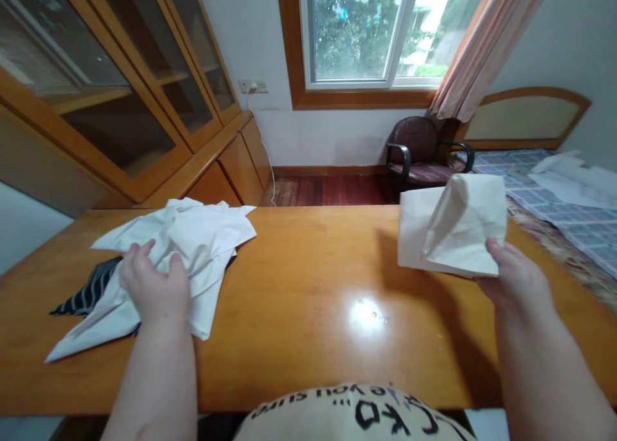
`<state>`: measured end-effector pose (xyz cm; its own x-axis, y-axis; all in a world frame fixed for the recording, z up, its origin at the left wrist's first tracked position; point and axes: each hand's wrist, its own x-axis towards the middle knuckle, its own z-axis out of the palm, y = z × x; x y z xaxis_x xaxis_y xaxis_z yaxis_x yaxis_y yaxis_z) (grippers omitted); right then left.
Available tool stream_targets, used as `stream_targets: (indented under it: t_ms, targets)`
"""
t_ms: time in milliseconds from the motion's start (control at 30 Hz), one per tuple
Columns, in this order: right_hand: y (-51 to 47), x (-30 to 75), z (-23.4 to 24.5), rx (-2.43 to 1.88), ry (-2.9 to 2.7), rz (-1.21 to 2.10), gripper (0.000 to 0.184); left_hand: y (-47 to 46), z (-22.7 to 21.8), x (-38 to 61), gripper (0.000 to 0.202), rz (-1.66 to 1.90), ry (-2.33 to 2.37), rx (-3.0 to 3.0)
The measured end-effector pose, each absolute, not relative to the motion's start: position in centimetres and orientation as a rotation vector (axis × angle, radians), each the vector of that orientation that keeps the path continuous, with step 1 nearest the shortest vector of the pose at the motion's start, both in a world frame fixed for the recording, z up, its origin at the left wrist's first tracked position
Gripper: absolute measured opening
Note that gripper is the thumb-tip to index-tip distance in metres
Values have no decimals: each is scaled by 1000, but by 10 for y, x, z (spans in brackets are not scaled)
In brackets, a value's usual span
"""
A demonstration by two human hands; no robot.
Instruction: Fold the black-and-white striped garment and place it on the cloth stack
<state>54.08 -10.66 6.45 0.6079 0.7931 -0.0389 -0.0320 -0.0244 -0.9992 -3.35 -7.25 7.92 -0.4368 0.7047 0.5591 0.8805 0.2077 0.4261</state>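
A crumpled white cloth (pixel 202 232) lies in a loose pile at the left of the wooden table. From under it pokes a dark striped cloth (pixel 94 290). My left hand (pixel 154 283) rests over the white pile, thumb and fingers apart, touching the fabric. At the right, a folded white cloth (pixel 475 219) is held up above the tabletop in my right hand (pixel 520 274). The thumb is on its near right corner and the other fingers are hidden beneath. One folded flap of this cloth stands partly raised.
The shiny wooden table (pixel 308 287) stretches across in front of me. Beyond it are a glass-door cabinet (pixel 193 132), a dark red armchair (pixel 419 148) under the window, and a bed (pixel 573 209) with a plaid cover. A white cord (pixel 264 142) hangs from the wall socket.
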Motion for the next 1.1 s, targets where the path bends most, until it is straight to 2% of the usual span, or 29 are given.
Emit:
stream_targets:
  t_ms: [100,200,300,400,467,533,600,667,767,833,900,933,1000,1100]
  targets:
    - [-103,497,41,-1452,-754,1023,47,-86,86,27,44,-1151,-2100,-1703]
    - [-107,458,14,-1657,-823,843,63,-95,74,83,43,-1048,-2096,-2211]
    - [-118,426,1,-1671,-1248,646,76,-103,52,127,54,-598,-2033,-2766]
    - [-125,401,7,-1655,-1790,660,87,-109,31,161,80,-149,-1935,-3097]
    - [-123,391,14,-1750,-1998,617,65,-111,18,177,80,-70,-1922,-3139]
    - [-117,389,20,-1907,-2042,592,35,-110,6,184,66,-153,-1948,-3115]
    - [-112,398,22,-2044,-1863,588,31,-108,-4,182,53,-382,-2012,-3102]
    - [-110,416,22,-2115,-1560,515,38,-104,-10,175,45,-788,-2171,-3070]
    - [-112,448,19,-2190,-1269,102,73,-97,-10,163,30,-1688,-2618,-2727]
    - [-114,462,15,-2164,-1328,-178,81,-91,-4,158,26,-2474,-2914,-2080]
    - [-115,464,11,-2036,-1599,-193,68,-87,2,158,28,-3211,-2932,-1120]
    - [-115,459,9,-1941,-1782,-105,60,-86,5,159,30,-3440,-2855,-664]
    - [-114,442,5,-1742,-2128,113,57,-86,7,161,35,-3590,-2795,-118]
    - [-114,406,0,-1612,-2388,323,55,-94,3,163,29,-3481,-2999,-144]
